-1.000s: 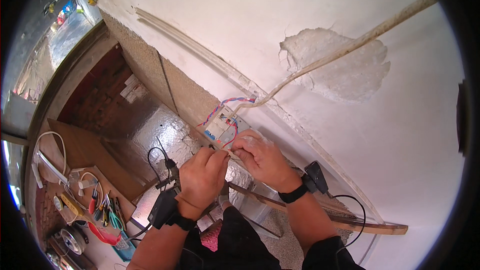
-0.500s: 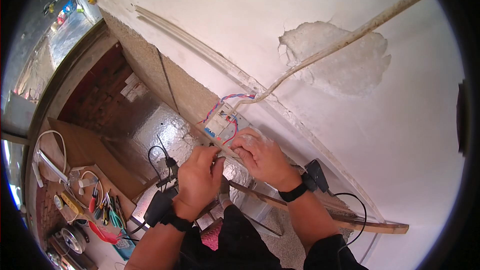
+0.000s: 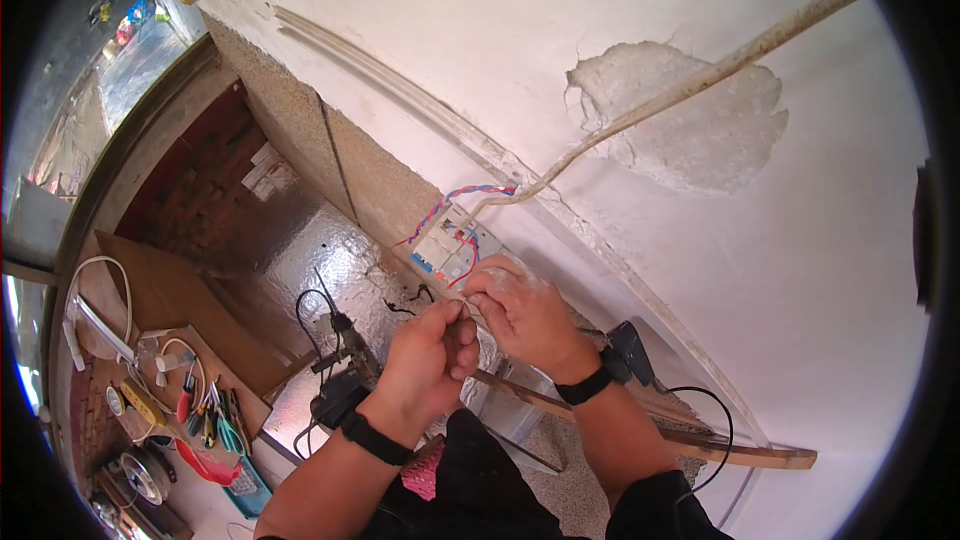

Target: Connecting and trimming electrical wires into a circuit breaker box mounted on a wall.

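Note:
An electrical box (image 3: 430, 248) with white and blue parts sits on the wall's edge. A thin red wire (image 3: 468, 270) loops out of it beside my right hand. My right hand (image 3: 525, 308) is closed in a pinch just below the box; what lies between its fingertips is too small to make out. Against it, my left hand (image 3: 432, 352) has its thumb and forefinger pressed together, the other fingers curled. The fingertips of both hands meet. A twisted red and blue wire pair (image 3: 440, 208) and a thick pale cable (image 3: 600, 135) reach the box from above.
Pliers and screwdrivers (image 3: 215, 415) lie on a wooden board at the lower left, near a red tray (image 3: 205, 462). A wooden bar (image 3: 740, 452) runs along the lower right. Chipped plaster (image 3: 690, 130) marks the white wall. Black straps with cabled devices sit on both wrists.
My left hand has moved right and turned, bringing its fingertips up to those of my right hand. The right hand has stayed nearly in place. The view has shifted slightly.

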The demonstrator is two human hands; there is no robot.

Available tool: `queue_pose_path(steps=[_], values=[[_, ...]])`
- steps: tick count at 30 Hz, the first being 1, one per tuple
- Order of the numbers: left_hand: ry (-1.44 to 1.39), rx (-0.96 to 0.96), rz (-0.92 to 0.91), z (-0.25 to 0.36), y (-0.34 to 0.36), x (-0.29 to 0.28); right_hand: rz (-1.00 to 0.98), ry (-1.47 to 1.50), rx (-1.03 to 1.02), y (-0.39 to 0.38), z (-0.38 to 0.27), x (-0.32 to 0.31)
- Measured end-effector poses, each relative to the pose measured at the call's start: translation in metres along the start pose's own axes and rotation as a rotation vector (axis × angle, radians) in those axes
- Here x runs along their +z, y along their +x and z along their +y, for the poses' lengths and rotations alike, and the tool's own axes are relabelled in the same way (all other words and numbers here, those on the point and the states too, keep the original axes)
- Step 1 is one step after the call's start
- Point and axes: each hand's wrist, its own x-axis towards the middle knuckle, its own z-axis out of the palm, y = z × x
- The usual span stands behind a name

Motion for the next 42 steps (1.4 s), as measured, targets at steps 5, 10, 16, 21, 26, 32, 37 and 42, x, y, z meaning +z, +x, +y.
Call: queue_pose_path(steps=[5,10,16,21,26,32,37,42], values=[[0.416,0.415,0.063,-0.002,-0.004,-0.015,0.029,0.012,-0.048,0.001,0.002,0.004],[1.069,1.106,0.061,0.011,0.002,-0.016,0.012,0.024,0.01,0.001,-0.001,0.001],[0.666,0.46,0.064,-0.008,0.008,-0.01,0.019,0.006,-0.063,0.003,0.0,0.003],[-0.128,-0.083,-0.108,0.004,0.002,-0.011,0.017,-0.01,-0.026,0.002,0.001,0.002],[0.491,0.492,0.139,-0.015,-0.002,-0.017,0.019,0.023,-0.024,0.002,0.001,0.004],[1.022,1.033,0.144,0.002,0.002,-0.012,0.038,0.024,-0.02,0.003,-0.001,0.002],[1.074,1.026,0.161,-0.001,0.005,-0.014,0.016,0.046,-0.011,0.003,-0.002,0.002],[-0.057,-0.073,-0.024,-0.002,-0.005,0.0,-0.003,0.013,0.001,0.001,0.001,0.003]])
